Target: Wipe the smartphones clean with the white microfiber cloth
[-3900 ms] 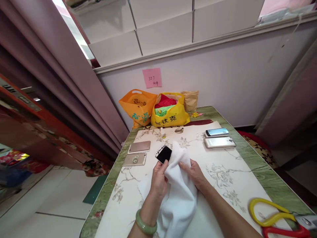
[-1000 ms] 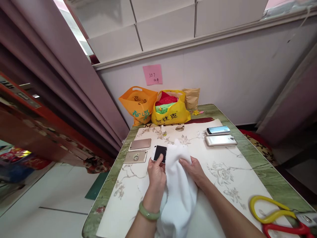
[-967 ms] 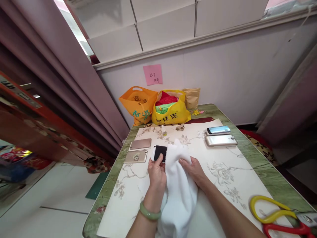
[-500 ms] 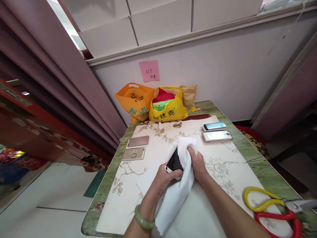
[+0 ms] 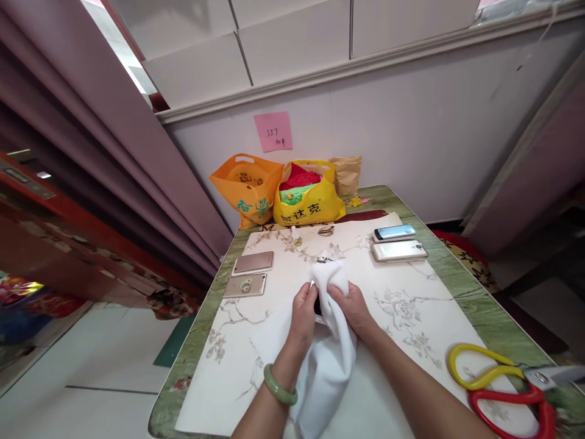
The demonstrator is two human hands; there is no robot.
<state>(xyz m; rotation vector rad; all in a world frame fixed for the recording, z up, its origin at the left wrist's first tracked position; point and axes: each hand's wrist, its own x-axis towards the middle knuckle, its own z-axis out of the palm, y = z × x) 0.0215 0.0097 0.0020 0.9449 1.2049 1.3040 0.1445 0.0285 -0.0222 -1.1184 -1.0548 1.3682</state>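
Note:
Near the middle of the table, my left hand [image 5: 303, 312] grips the left edge of a smartphone [image 5: 319, 309], whose dark screen and white lower end peek out. A white cloth [image 5: 336, 329] covers most of the phone and trails down toward the table's front edge. Bunched in my right hand [image 5: 353, 305], the cloth is pressed over the phone's right side. A green bangle [image 5: 280, 385] circles my left wrist. Two more phones, a pinkish one [image 5: 253, 262] and a gold one with a ring [image 5: 245, 285], lie to the left.
At the right are a blue phone [image 5: 395, 233] and a white phone [image 5: 399, 250]. Scissors [image 5: 507, 378] lie at the front right. A small bottle [image 5: 296, 236] and eyeglasses [image 5: 326, 230] sit farther back. Along the wall stand an orange bag [image 5: 249, 189], a yellow bag [image 5: 315, 204] and a paper pouch [image 5: 347, 177].
The cloth now covers much more of the phone's screen. My right hand has moved left and slightly down, closer to my left hand, and the phone is held more upright.

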